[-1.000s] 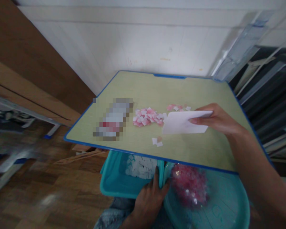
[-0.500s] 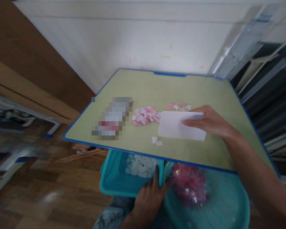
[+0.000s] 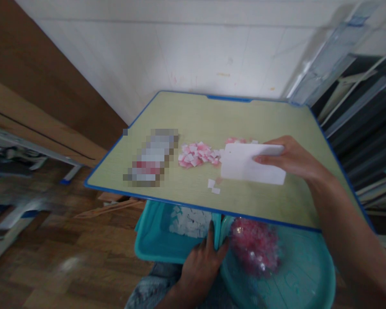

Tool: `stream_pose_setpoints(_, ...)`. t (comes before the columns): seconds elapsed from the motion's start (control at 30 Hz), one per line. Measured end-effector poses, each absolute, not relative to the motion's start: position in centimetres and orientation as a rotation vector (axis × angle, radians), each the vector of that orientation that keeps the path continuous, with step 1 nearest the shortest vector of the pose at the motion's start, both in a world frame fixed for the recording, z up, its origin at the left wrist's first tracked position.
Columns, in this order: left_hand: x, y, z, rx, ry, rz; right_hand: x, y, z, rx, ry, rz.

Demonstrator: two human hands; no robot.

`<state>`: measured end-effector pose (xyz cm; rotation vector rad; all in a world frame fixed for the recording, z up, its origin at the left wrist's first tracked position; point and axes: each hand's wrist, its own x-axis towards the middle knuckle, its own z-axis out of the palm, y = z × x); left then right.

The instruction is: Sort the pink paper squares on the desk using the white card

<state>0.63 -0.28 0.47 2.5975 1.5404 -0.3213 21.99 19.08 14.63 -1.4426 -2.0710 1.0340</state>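
The right hand [image 3: 272, 156] pinches a card [image 3: 241, 165], now nearer the right edge of the tabletop [image 3: 193, 113]; the left hand [image 3: 201, 264] clasps a tub [image 3: 162, 252].

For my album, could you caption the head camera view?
Right hand holding a white card beside pink and white scraps on a table, left hand at the edge of a teal bin.

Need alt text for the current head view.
A right hand holds a white card over a table, by the right end of a pink-and-white heap of scraps. The left hand is at the rim of a teal bin holding white pieces, beside a round teal container with a shiny pink bundle.
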Motion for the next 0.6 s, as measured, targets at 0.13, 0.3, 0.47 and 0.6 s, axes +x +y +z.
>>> stream_pose_setpoints(0.13,0.7,-0.2,0.4,2.596,1.537,-0.326,22.8,19.3,14.9,-1.491,-2.059,1.040)
stream_pose_setpoints(0.3,0.7,-0.3,0.4,2.616,1.536,-0.321,22.3,19.2,14.5,-1.405,-2.034,1.090)
stream_pose_setpoints(0.47,0.6,-0.4,0.1,2.640,1.555,-0.297,20.9,19.4,13.3,-1.291,-2.011,1.152)
stream_pose_setpoints(0.6,0.6,-0.5,0.0,2.645,1.551,-0.291,21.0,19.6,13.0,-1.297,-2.021,1.182)
